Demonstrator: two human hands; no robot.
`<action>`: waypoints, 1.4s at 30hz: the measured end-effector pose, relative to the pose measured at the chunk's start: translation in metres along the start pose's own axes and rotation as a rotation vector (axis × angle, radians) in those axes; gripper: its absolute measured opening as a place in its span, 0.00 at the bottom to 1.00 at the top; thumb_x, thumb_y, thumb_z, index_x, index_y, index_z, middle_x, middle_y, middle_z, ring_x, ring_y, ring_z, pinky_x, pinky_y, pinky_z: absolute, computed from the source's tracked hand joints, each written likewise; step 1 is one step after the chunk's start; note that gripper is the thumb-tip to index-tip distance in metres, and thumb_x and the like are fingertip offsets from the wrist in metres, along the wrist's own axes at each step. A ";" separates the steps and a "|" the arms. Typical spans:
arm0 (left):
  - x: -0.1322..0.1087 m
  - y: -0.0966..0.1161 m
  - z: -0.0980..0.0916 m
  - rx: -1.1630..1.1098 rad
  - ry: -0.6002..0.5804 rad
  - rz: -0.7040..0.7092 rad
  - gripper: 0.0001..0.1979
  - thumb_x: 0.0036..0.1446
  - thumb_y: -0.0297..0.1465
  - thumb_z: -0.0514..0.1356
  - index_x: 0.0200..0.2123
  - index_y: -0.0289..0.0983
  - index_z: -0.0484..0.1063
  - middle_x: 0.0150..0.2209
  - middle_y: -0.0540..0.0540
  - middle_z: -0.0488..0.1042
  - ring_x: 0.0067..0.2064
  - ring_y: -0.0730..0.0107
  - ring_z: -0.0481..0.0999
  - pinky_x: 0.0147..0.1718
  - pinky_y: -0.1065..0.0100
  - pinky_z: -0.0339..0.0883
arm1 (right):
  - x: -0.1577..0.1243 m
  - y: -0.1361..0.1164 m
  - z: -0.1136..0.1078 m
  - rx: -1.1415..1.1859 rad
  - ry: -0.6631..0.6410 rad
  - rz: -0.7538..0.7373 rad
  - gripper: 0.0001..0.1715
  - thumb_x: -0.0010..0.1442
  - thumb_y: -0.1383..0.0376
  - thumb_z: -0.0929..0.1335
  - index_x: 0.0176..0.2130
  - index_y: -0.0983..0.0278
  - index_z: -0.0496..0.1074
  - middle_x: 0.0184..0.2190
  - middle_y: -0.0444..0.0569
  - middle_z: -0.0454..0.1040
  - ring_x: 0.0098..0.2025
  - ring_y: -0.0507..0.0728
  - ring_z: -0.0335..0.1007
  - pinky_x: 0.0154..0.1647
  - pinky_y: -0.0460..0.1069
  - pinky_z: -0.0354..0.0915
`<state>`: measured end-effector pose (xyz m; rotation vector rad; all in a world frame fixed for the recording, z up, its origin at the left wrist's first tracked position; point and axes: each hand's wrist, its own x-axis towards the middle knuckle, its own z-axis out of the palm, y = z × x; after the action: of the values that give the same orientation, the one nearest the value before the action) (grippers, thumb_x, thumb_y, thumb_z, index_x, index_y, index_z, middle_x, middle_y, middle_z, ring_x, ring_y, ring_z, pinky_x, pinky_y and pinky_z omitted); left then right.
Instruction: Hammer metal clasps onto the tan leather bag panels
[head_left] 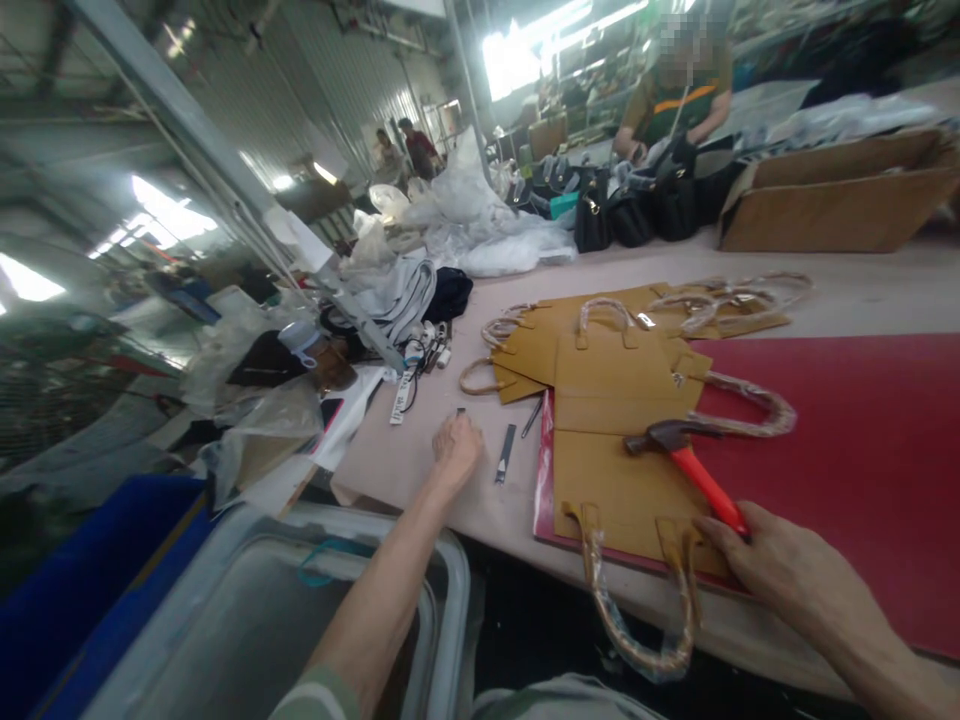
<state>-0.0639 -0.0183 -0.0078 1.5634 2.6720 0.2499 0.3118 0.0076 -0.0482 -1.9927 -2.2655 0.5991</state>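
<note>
Right hand (795,565) gripping a red-handled hammer (709,485) over a tan bag panel (619,475)

The fingers are clamped around the end of the hammer's handle, near the panel's lower right corner; the metal head points left, over the panel. The left hand (457,448) is at the table (487,310), left of the panel, fingers curled; a small dark piece (460,411) shows at the fingertips, but whether it is gripped I cannot tell. Just right of that hand lie a flat metal tool (505,455) and a thin dark rod (532,417). The panel lies on a red sheet (825,480), a plastic-wrapped handle (637,655) hanging past the table's edge. Behind it are more tan pieces (536,345). Farther back stand black handbags (630,212) and a cardboard box (832,210), with a co-worker (667,115) beyond.
</note>
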 end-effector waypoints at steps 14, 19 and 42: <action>0.072 0.095 0.026 -0.097 -0.242 0.186 0.14 0.50 0.26 0.65 0.40 0.27 0.79 0.47 0.24 0.79 0.54 0.44 0.79 0.49 0.61 0.72 | -0.014 -0.027 -0.025 -0.153 -0.071 0.056 0.18 0.69 0.55 0.62 0.41 0.65 0.73 0.36 0.58 0.80 0.40 0.63 0.78 0.34 0.51 0.59; 0.076 0.077 0.014 -0.158 -0.218 0.171 0.08 0.49 0.26 0.64 0.35 0.30 0.76 0.43 0.25 0.80 0.52 0.41 0.80 0.48 0.59 0.73 | -0.016 -0.028 -0.024 -0.145 -0.062 0.093 0.19 0.69 0.53 0.62 0.42 0.64 0.74 0.36 0.57 0.80 0.41 0.63 0.78 0.33 0.51 0.56; -0.094 0.098 0.044 -1.234 -0.277 0.376 0.08 0.60 0.35 0.62 0.36 0.37 0.69 0.32 0.48 0.77 0.33 0.71 0.81 0.35 0.71 0.77 | -0.022 -0.026 -0.016 -0.140 -0.041 0.101 0.20 0.70 0.51 0.62 0.43 0.64 0.72 0.35 0.57 0.79 0.39 0.65 0.78 0.29 0.51 0.52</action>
<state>0.0721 -0.0469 -0.0401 1.3873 1.3749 1.2522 0.2962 -0.0121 -0.0202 -2.1898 -2.3007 0.5066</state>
